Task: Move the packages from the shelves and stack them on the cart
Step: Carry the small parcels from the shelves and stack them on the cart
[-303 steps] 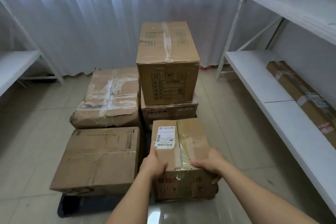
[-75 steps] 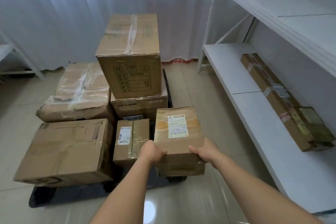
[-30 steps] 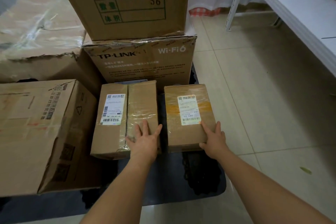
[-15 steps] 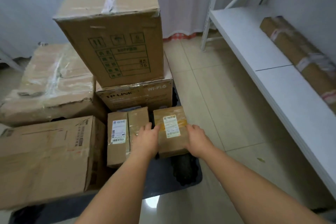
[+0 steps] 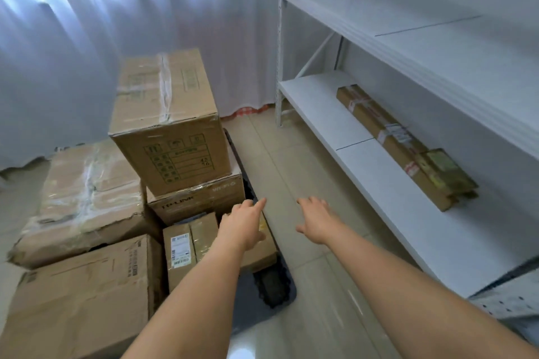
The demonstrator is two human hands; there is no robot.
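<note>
Several brown cardboard packages sit on the low dark cart [image 5: 274,285]. A tall box [image 5: 169,125] tops a TP-LINK box [image 5: 201,201]. Two small labelled parcels lie side by side at the cart's front right: one [image 5: 186,251] shows its white label, the other [image 5: 259,253] is mostly hidden under my left forearm. My left hand [image 5: 242,224] hovers above it, fingers spread, holding nothing. My right hand [image 5: 316,220] is open over the floor beside the cart. On the lower shelf [image 5: 379,192] at right lie a long taped package [image 5: 390,143] and a small greenish parcel [image 5: 446,172] at its near end.
White metal shelving [image 5: 423,46] lines the right wall, its upper level bare. Two large boxes [image 5: 87,186] [image 5: 78,294] fill the cart's left side. A white curtain [image 5: 116,23] hangs behind. Tiled floor [image 5: 291,160] runs between cart and shelving.
Both hands let go of the small parcel, which now rests on the cart beside the other labelled parcel. My hands lifted and spread, and my view rose and turned towards the right shelving.
</note>
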